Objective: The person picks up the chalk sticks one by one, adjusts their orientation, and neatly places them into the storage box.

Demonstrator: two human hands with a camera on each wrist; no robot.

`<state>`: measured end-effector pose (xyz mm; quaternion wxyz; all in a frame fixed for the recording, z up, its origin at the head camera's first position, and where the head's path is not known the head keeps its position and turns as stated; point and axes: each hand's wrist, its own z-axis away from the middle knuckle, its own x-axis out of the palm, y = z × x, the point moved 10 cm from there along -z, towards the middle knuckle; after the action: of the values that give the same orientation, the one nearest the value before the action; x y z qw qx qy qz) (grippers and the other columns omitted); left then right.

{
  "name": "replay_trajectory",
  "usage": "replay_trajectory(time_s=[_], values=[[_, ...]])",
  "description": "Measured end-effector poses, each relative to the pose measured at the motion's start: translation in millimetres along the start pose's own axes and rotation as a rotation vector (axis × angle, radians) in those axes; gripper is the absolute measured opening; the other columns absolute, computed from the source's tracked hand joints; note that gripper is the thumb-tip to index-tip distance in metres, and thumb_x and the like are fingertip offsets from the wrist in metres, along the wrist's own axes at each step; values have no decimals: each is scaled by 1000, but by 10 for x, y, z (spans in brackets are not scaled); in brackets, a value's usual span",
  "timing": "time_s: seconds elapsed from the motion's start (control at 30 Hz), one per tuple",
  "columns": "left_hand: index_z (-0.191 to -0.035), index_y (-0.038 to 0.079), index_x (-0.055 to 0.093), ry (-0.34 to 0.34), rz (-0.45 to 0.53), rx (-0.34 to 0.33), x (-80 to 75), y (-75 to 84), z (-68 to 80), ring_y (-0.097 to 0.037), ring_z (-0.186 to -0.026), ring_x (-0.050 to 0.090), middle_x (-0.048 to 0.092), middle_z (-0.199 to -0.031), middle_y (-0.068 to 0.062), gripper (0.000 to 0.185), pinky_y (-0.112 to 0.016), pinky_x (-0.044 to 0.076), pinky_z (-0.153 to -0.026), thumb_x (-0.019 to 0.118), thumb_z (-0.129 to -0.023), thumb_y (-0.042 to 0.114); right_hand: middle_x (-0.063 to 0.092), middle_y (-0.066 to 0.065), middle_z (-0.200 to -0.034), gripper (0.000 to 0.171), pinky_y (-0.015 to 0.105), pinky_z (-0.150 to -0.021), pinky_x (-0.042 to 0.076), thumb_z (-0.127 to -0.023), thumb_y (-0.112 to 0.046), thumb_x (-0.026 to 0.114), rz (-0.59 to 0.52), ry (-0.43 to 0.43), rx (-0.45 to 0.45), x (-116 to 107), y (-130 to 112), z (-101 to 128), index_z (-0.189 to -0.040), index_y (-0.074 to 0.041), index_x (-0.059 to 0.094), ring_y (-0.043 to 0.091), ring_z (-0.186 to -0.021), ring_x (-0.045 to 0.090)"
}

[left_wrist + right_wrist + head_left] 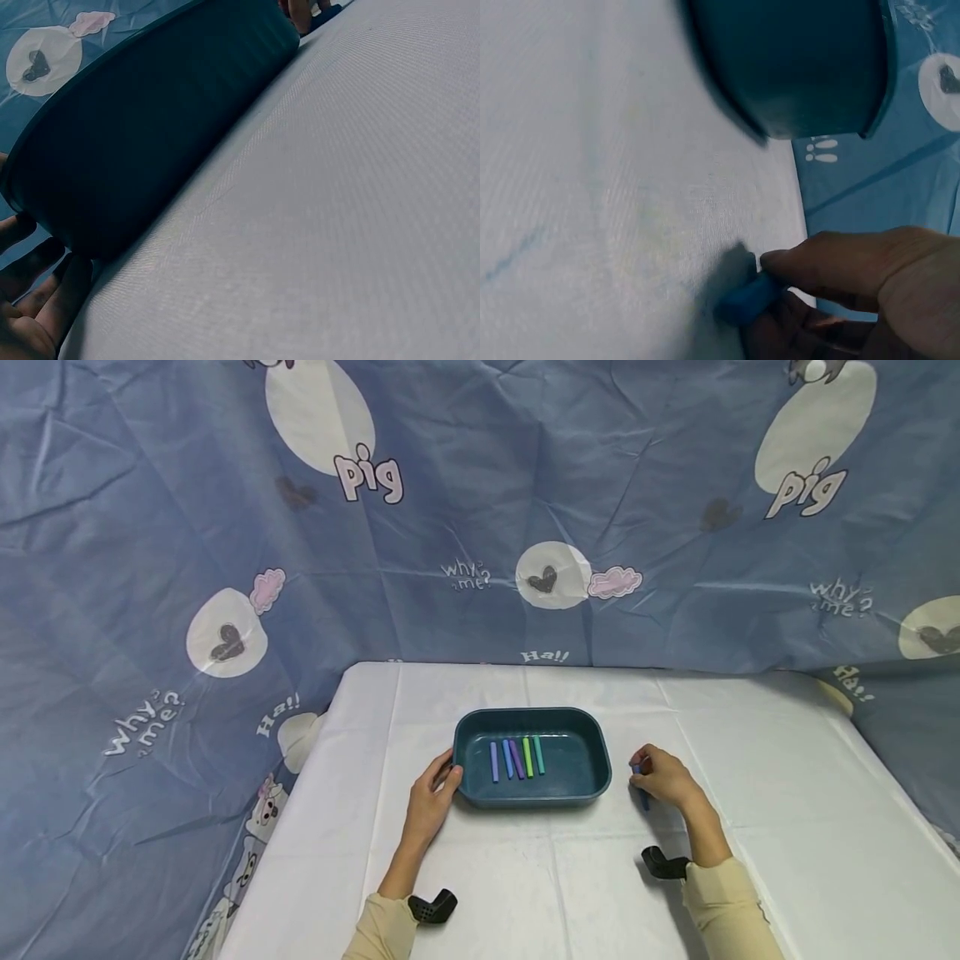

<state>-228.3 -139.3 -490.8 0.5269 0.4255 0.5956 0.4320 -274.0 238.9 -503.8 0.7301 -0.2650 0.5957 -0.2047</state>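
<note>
Pinched between the curled fingers and thumb of the right hand [666, 779] was a short blue chalk stick [642, 795], its lower end touching the white tablecloth [750, 752]; the right wrist view showed the same blue chalk stick [748, 299] pressed under a fingertip against the cloth. Just to the left of that grip sat a dark teal oval plastic tray [577, 793], near the hand but not touching it. Inside the tray, further left of the grip, five chalk sticks [517, 757] lay side by side: light blue, blue, purple, green and teal. At the tray's far end from the grip, the left hand [433, 793] rested with relaxed, fairly straight fingers against the tray's outer wall [150, 127], thumb at the rim. Behind everything hung a blue printed cartoon fabric backdrop [150, 527].
</note>
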Motion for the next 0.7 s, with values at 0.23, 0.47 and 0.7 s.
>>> replay_trajectory(time_s=[0.23, 0.47, 0.7], values=[[-135, 8, 51, -2, -7, 7, -3, 3, 15, -25, -120, 58, 58, -133, -13, 45, -39, 45, -104, 58, -95, 27, 54, 11, -94, 32, 27, -64, 57, -88, -8, 61, -283, 3, 46, 25, 178, 17, -114, 7, 52, 15, -82, 56], [-135, 5, 51, -5, -9, 16, -10, 39, 34, -26, -121, 57, 57, -133, -15, 46, -40, 44, -105, 58, -95, 26, 53, 16, -101, 34, 26, -64, 58, -89, -7, 60, -402, 84, 45, 18, 238, -19, -118, 9, 50, 12, -83, 55], [-135, 4, 50, -8, -18, 16, -6, 63, 26, -27, -121, 57, 57, -133, -15, 46, -43, 44, -104, 58, -95, 26, 53, 16, -103, 36, 20, -61, 56, -90, -11, 60, -452, 208, 71, -32, 205, -58, -120, 5, 51, 4, -76, 56]])
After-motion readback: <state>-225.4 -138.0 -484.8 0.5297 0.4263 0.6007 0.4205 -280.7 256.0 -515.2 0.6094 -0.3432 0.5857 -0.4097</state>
